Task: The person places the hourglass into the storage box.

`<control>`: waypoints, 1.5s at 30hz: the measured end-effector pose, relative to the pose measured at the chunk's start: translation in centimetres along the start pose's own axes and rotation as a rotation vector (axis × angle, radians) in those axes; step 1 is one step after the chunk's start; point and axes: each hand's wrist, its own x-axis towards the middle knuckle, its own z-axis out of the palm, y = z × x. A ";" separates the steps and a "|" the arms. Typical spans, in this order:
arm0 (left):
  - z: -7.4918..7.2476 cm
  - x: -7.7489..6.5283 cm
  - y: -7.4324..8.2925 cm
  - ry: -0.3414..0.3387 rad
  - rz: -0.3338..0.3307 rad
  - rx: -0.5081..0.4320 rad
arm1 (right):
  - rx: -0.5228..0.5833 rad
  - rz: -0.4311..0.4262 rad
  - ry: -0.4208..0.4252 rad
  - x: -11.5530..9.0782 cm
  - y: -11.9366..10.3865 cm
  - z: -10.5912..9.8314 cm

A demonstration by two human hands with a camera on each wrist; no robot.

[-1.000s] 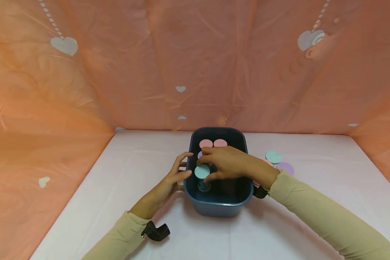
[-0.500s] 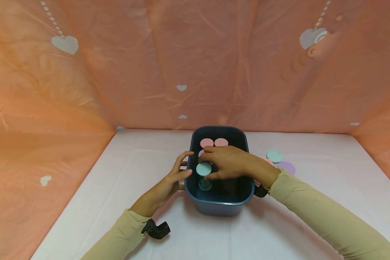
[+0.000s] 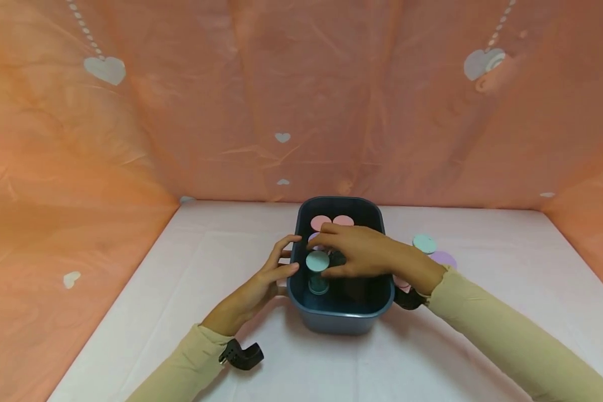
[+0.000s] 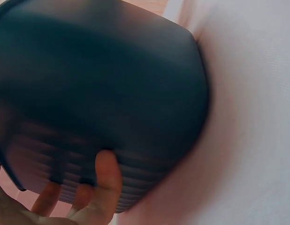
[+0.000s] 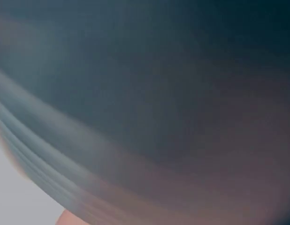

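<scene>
My left hand (image 3: 263,279), fingers spread, touching a dark blue bin (image 3: 338,324), my right hand (image 3: 360,252) inside, thumb and fingers parted beside a mint-topped container (image 3: 317,261).

There are at least three pink discs (image 3: 320,223), two mint discs (image 3: 317,261), two purple discs (image 3: 443,259): four inside one tub (image 3: 339,324), others past its right edge.

Inside the dark bin (image 3: 341,324), the right grip (image 3: 359,250) partly covers a purple disc (image 3: 314,238); right of the bin, the forearm (image 3: 417,267) partly hides a pink disc (image 3: 401,283). The right wrist view blurs the bin's wall; the left cuts off the left grip (image 4: 91,208) beside the bin.
</scene>
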 end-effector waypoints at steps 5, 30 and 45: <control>-0.1 0.1 0.2 0.005 -0.008 0.017 | 0.066 0.028 0.134 -2.9 0.1 -1.8; -0.1 0.1 0.1 0.008 -0.009 0.021 | 0.103 0.409 0.315 -14.6 8.2 -2.0; -0.1 0.1 0.0 0.010 -0.002 0.024 | 0.199 0.481 0.199 -15.4 9.6 -1.3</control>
